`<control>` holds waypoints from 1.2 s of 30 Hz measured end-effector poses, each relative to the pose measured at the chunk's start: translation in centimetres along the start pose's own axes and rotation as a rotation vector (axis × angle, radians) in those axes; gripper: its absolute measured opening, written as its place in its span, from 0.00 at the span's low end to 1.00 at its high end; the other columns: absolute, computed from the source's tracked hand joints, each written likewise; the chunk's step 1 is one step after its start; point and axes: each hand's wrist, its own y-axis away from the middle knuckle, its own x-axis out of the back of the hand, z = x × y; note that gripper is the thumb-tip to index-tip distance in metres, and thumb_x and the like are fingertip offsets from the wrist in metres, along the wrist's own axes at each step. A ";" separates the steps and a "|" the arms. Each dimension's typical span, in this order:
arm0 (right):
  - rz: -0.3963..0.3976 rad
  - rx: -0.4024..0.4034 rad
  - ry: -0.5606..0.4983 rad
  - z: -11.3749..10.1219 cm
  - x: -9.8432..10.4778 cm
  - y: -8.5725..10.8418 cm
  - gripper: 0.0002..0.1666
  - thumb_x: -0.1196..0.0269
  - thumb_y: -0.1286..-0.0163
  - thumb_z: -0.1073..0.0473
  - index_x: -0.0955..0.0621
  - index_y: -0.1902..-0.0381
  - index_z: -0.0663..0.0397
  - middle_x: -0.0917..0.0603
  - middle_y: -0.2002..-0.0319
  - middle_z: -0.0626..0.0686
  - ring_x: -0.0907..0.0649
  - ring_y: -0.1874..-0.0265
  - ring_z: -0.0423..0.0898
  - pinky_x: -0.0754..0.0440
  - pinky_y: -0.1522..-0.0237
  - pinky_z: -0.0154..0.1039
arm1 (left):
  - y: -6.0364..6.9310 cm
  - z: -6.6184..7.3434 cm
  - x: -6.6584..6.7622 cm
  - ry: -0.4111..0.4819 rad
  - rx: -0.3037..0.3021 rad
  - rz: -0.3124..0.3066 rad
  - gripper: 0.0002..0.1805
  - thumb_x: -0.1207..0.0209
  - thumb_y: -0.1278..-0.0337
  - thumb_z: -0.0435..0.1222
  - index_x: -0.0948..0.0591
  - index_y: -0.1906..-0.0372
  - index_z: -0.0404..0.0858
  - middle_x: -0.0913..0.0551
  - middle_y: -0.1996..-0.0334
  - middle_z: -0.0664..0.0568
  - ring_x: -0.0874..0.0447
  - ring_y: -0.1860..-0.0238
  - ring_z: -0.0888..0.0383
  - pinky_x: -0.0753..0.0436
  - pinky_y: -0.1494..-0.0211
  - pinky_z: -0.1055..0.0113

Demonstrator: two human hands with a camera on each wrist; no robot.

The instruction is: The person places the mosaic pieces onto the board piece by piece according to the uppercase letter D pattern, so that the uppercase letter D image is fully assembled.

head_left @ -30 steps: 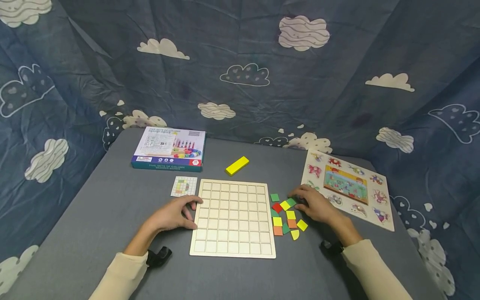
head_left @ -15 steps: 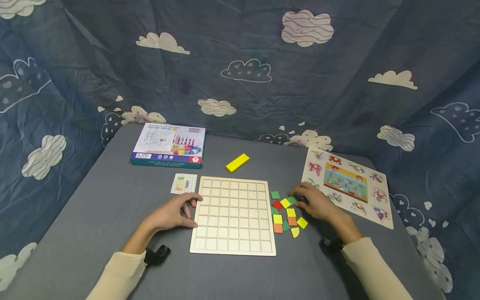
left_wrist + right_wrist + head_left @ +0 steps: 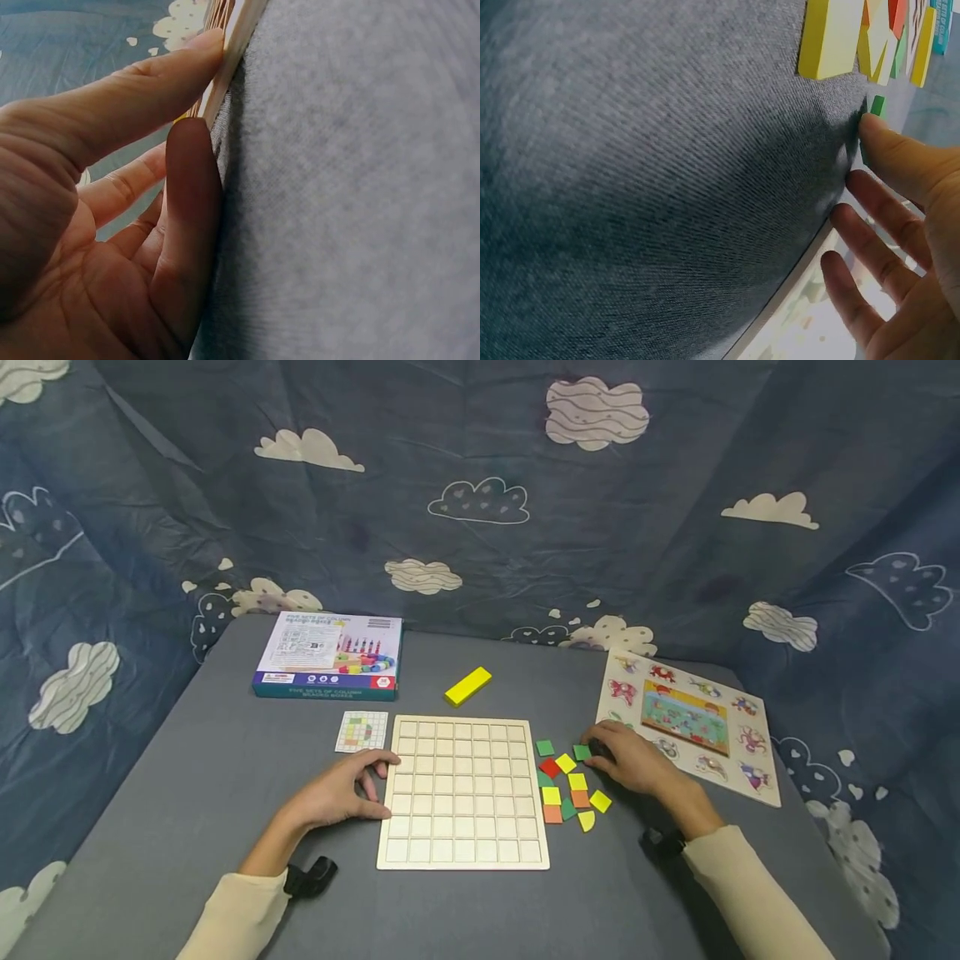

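Observation:
A pale wooden grid board lies flat before me. In the head view my left hand touches its left edge with thumb and index finger spread apart; the left wrist view has two fingertips against the board's side. My right hand pinches a green square tile right of the board. The right wrist view shows the thumb at that tile, the index finger mostly hidden, the other fingers loosely extended. Several red, orange, yellow and green tiles lie between board and hand.
A small pattern card lies left of the board. Behind stand a boxed bead set and a yellow block. A sea-animal puzzle board lies at the right, close behind my right hand. A cloud-print cloth hangs at the back.
The green tile has slid slightly away from the neighbouring yellow tile with my right hand. My left hand stays at the board's edge. The head view has shifted a little.

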 end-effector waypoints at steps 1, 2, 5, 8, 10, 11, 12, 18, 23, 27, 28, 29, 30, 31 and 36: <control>0.004 -0.002 -0.004 0.0 0.0 -0.1 0.16 0.31 0.33 0.57 0.18 0.49 0.55 0.16 0.52 0.55 0.18 0.51 0.53 0.22 0.45 0.56 | 0.1 -0.1 0.0 0.002 0.002 0.001 0.38 0.24 0.54 0.32 0.27 0.35 0.34 0.25 0.54 0.44 0.22 0.68 0.59 0.24 0.58 0.67; 0.008 -0.004 -0.007 -0.1 0.1 -0.1 0.17 0.31 0.33 0.56 0.17 0.49 0.55 0.16 0.52 0.55 0.18 0.51 0.53 0.22 0.45 0.56 | 0.1 -0.1 0.0 0.003 0.004 0.003 0.38 0.24 0.54 0.32 0.27 0.35 0.34 0.25 0.54 0.44 0.22 0.68 0.59 0.25 0.58 0.67; 0.022 -0.008 -0.024 -0.4 0.2 -0.4 0.17 0.30 0.34 0.56 0.17 0.49 0.56 0.14 0.55 0.53 0.16 0.54 0.51 0.20 0.47 0.54 | 0.2 -0.1 -0.1 0.014 -0.005 0.009 0.38 0.24 0.54 0.32 0.27 0.36 0.33 0.26 0.54 0.43 0.22 0.68 0.58 0.24 0.58 0.67; 0.026 -0.012 -0.037 -0.9 0.3 -0.7 0.18 0.30 0.35 0.55 0.17 0.49 0.56 0.14 0.57 0.52 0.16 0.58 0.49 0.19 0.50 0.52 | 0.3 0.0 -0.2 0.011 0.003 0.008 0.38 0.24 0.54 0.32 0.26 0.36 0.34 0.25 0.54 0.44 0.22 0.68 0.59 0.24 0.58 0.67; 0.030 -0.014 -0.044 -1.4 0.4 -0.9 0.18 0.30 0.35 0.55 0.17 0.49 0.56 0.14 0.57 0.52 0.15 0.59 0.48 0.19 0.51 0.52 | 0.3 0.1 -0.3 0.007 0.007 0.004 0.38 0.24 0.54 0.32 0.26 0.36 0.34 0.25 0.54 0.44 0.22 0.68 0.59 0.24 0.58 0.67; 0.032 -0.014 -0.047 -1.6 0.4 -1.0 0.19 0.30 0.35 0.55 0.17 0.49 0.56 0.13 0.57 0.52 0.15 0.59 0.48 0.18 0.52 0.51 | 0.2 0.1 -0.3 0.005 0.007 0.003 0.37 0.24 0.54 0.32 0.26 0.36 0.34 0.25 0.54 0.44 0.22 0.68 0.59 0.24 0.58 0.67; 0.034 -0.016 -0.049 -1.8 0.4 -1.2 0.19 0.30 0.35 0.55 0.17 0.49 0.56 0.13 0.57 0.52 0.15 0.59 0.48 0.18 0.52 0.51 | 0.2 0.2 -0.3 0.003 0.007 0.003 0.37 0.24 0.54 0.32 0.26 0.36 0.34 0.25 0.54 0.44 0.22 0.68 0.59 0.24 0.57 0.67; 0.039 -0.010 -0.064 -3.1 0.2 -2.3 0.19 0.30 0.34 0.53 0.17 0.50 0.55 0.13 0.58 0.51 0.15 0.60 0.46 0.18 0.53 0.50 | 0.1 0.2 -0.3 -0.001 -0.003 0.009 0.38 0.24 0.55 0.32 0.26 0.36 0.33 0.24 0.55 0.44 0.22 0.68 0.58 0.25 0.56 0.66; 0.056 0.008 -0.093 -4.0 0.0 -3.3 0.18 0.30 0.34 0.53 0.16 0.50 0.55 0.13 0.58 0.50 0.15 0.60 0.45 0.18 0.53 0.48 | 0.1 0.4 -0.2 0.002 0.003 0.015 0.38 0.23 0.56 0.32 0.26 0.36 0.33 0.25 0.55 0.44 0.22 0.68 0.58 0.25 0.57 0.66; 0.062 0.024 -0.116 -4.8 -0.3 -3.9 0.18 0.30 0.34 0.54 0.16 0.49 0.55 0.13 0.56 0.51 0.15 0.58 0.46 0.18 0.53 0.48 | 0.2 0.4 -0.2 0.006 0.009 0.014 0.38 0.24 0.56 0.32 0.26 0.36 0.33 0.25 0.55 0.44 0.22 0.68 0.57 0.25 0.57 0.66; 0.063 0.030 -0.121 -5.0 -0.4 -4.1 0.18 0.31 0.33 0.54 0.16 0.49 0.55 0.13 0.56 0.51 0.15 0.58 0.46 0.18 0.53 0.48 | 0.2 0.4 -0.1 0.008 0.011 0.013 0.38 0.24 0.55 0.32 0.26 0.36 0.33 0.25 0.55 0.44 0.22 0.68 0.57 0.25 0.57 0.66; 0.062 0.038 -0.127 -5.3 -0.5 -4.3 0.18 0.31 0.33 0.54 0.17 0.49 0.55 0.13 0.55 0.52 0.15 0.58 0.46 0.18 0.52 0.48 | 0.3 0.4 -0.1 0.010 0.012 0.012 0.38 0.24 0.55 0.32 0.26 0.36 0.33 0.25 0.55 0.44 0.22 0.68 0.57 0.25 0.57 0.66; 0.061 0.046 -0.133 -5.5 -0.7 -4.5 0.18 0.31 0.33 0.54 0.17 0.48 0.55 0.14 0.55 0.52 0.15 0.57 0.46 0.18 0.52 0.48 | 0.3 0.4 -0.1 0.011 0.013 0.011 0.38 0.24 0.55 0.32 0.26 0.36 0.33 0.25 0.55 0.44 0.22 0.68 0.57 0.25 0.57 0.66; 0.060 0.051 -0.136 -5.8 -0.8 -4.7 0.18 0.31 0.33 0.55 0.17 0.48 0.55 0.14 0.55 0.52 0.15 0.57 0.47 0.18 0.52 0.48 | 0.4 0.3 -0.1 0.014 0.013 0.010 0.38 0.24 0.55 0.32 0.26 0.36 0.33 0.25 0.54 0.44 0.22 0.68 0.58 0.25 0.57 0.66; 0.074 0.060 -0.132 -7.0 -1.3 -5.7 0.19 0.31 0.33 0.53 0.17 0.47 0.54 0.14 0.54 0.51 0.16 0.56 0.46 0.19 0.51 0.47 | 0.3 0.1 0.0 0.018 -0.002 0.010 0.37 0.24 0.54 0.32 0.26 0.36 0.33 0.25 0.54 0.43 0.22 0.69 0.58 0.25 0.57 0.67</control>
